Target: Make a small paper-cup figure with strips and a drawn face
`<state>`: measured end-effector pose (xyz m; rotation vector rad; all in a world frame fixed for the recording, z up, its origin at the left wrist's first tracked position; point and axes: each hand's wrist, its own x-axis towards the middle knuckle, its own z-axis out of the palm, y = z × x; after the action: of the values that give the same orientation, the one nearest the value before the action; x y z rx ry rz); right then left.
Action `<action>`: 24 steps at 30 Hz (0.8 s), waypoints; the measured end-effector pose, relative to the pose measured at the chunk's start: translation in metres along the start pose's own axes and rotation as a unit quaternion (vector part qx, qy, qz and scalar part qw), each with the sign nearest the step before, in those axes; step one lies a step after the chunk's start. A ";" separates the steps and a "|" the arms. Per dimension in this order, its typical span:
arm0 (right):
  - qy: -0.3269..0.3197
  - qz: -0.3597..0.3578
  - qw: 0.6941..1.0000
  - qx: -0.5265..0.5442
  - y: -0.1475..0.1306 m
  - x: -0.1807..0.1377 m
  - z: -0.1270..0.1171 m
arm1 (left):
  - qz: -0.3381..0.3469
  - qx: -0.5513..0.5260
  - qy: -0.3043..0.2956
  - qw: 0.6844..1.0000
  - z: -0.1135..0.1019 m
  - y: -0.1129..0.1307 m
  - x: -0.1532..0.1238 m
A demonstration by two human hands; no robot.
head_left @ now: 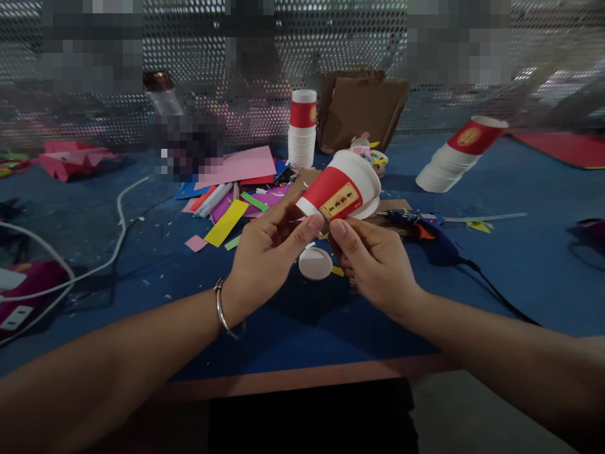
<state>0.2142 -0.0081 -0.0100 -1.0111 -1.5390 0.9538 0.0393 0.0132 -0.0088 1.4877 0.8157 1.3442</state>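
Observation:
A red-and-white paper cup with a yellow label is held tilted above the blue table, its mouth turned away and to the right. My left hand pinches the cup's bottom edge with thumb and fingers; a metal bangle sits on that wrist. My right hand pinches the same bottom edge from the right, thumb up against the base. Below the hands a white round paper disc lies flat on the table.
An upright stack of cups stands at the back, a toppled stack lies right. Coloured paper scraps are strewn left of centre. A blue glue gun with black cord lies right. White cables run left. A brown paper bag leans on mesh.

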 end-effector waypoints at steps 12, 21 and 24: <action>0.000 -0.011 1.000 -0.002 -0.001 -0.006 0.000 | 0.183 0.232 0.010 0.955 -0.006 0.000 -0.011; 0.004 -0.002 1.000 0.019 -0.003 -0.001 0.000 | 0.052 0.032 0.001 0.998 -0.002 -0.004 -0.002; -0.006 0.005 1.000 0.023 -0.002 0.000 0.000 | 0.023 -0.017 -0.016 0.999 0.000 -0.003 0.001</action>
<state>0.2143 -0.0091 -0.0083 -0.9825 -1.5157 0.9990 0.0401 0.0150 -0.0113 1.5049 0.7386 1.3590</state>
